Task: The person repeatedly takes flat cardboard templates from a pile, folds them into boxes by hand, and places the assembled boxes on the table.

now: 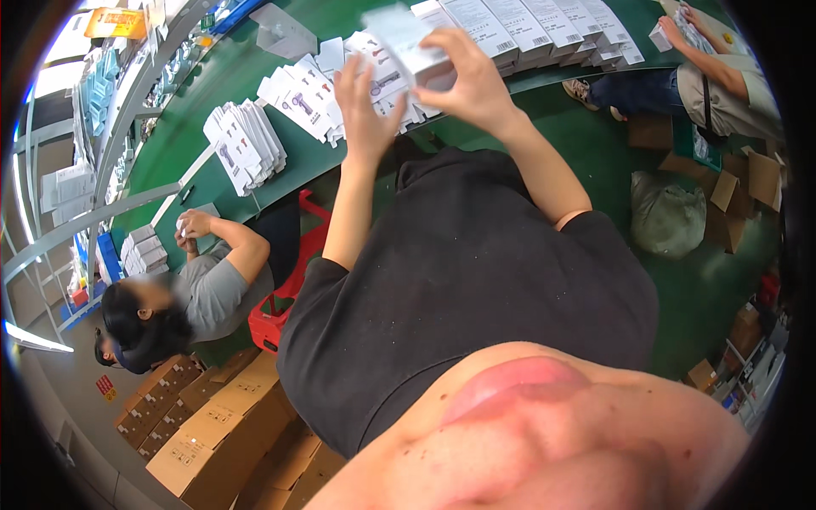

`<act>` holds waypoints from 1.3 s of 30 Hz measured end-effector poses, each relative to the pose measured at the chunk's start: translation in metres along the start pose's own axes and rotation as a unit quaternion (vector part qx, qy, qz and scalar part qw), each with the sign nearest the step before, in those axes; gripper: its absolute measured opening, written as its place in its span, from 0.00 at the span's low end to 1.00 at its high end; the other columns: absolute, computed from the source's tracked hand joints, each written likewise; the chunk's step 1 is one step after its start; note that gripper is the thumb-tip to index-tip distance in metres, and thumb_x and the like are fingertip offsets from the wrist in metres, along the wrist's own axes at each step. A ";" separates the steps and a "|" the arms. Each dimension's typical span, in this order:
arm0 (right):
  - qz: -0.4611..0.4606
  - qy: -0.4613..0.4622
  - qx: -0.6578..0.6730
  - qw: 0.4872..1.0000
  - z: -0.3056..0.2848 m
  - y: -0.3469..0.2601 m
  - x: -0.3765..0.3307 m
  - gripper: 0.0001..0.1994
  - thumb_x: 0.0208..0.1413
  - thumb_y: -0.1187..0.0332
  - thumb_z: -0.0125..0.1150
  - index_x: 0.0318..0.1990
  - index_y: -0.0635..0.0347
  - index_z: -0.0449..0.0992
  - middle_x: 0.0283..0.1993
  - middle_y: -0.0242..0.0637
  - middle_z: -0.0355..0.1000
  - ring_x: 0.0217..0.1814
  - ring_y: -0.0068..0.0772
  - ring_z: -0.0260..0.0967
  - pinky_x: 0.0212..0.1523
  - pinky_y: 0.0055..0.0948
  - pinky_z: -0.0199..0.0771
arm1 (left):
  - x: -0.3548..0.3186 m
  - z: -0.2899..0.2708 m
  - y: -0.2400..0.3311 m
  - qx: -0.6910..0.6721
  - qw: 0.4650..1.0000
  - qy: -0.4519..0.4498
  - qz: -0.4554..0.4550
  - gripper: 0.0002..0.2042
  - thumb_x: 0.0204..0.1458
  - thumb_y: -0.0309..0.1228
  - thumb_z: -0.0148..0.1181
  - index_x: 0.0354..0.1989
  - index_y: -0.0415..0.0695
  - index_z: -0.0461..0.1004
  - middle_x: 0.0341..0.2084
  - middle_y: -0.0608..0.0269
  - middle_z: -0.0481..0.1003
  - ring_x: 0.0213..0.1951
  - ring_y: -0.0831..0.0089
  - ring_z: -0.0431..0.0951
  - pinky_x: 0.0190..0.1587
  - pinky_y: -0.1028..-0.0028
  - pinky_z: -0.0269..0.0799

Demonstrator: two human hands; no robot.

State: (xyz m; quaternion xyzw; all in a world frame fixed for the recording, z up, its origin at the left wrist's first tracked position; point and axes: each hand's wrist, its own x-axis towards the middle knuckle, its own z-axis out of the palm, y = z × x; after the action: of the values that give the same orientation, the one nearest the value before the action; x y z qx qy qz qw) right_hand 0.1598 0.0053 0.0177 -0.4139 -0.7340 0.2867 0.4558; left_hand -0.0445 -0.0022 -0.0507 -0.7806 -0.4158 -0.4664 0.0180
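Observation:
My right hand (478, 92) grips a small white carton (398, 36) between thumb and fingers, above the green table. Motion blurs the carton, so its flaps cannot be made out. Just left of it, my left hand (365, 119) is raised with its fingers apart and nothing in it. Beneath and beside that hand lies a fanned pile of flat printed cartons (302, 100). Another stack of flat white cartons (242, 146) sits farther left. To the right, a row of white boxes with printed panels (544, 32) lines the table.
One co-worker (217, 285) sits at left by a red stool (270, 321); another person's hands (680, 30) work at far right. Brown boxes (212, 442) stand behind me on the left. A filled bag (667, 212) and opened boxes (727, 200) are on the right floor.

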 end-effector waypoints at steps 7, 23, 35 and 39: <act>-0.079 0.072 -0.416 0.903 0.029 0.114 -0.003 0.19 0.47 0.62 0.69 0.48 0.56 0.79 0.56 0.39 0.70 0.65 0.47 0.63 0.68 0.47 0.57 | -0.080 0.074 -0.132 0.076 0.924 -0.225 -0.300 0.33 0.47 0.39 0.68 0.64 0.48 0.67 0.65 0.50 0.64 0.70 0.54 0.57 0.70 0.47 0.46; 0.036 0.044 -0.439 0.897 0.051 0.088 -0.025 0.19 0.52 0.57 0.64 0.49 0.57 0.77 0.65 0.44 0.63 0.75 0.51 0.50 0.71 0.66 0.41 | -0.059 0.170 -0.099 0.167 0.897 -0.348 -0.215 0.32 0.54 0.46 0.62 0.66 0.49 0.64 0.72 0.53 0.56 0.73 0.46 0.51 0.67 0.29 0.40; -0.100 0.043 -0.195 0.975 0.051 0.073 0.015 0.29 0.45 0.60 0.72 0.56 0.56 0.73 0.71 0.43 0.57 0.76 0.51 0.49 0.75 0.50 0.44 | 0.000 0.028 -0.039 0.158 0.976 -0.007 -0.148 0.18 0.61 0.29 0.55 0.60 0.46 0.71 0.59 0.52 0.73 0.62 0.52 0.69 0.66 0.51 0.57; -0.076 0.025 -0.053 0.995 0.073 0.056 0.015 0.37 0.39 0.59 0.76 0.60 0.55 0.70 0.72 0.43 0.56 0.76 0.51 0.50 0.74 0.46 0.49 | 0.032 -0.036 0.036 -0.097 0.936 0.135 -0.310 0.18 0.62 0.26 0.54 0.60 0.40 0.70 0.56 0.49 0.73 0.60 0.57 0.70 0.64 0.61 0.61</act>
State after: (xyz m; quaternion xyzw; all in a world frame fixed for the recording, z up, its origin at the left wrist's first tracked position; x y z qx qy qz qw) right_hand 0.1095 0.0429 -0.0517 -0.3874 -0.7661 0.2011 0.4718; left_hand -0.0388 -0.0207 0.0062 -0.5404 -0.5839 -0.5876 -0.1476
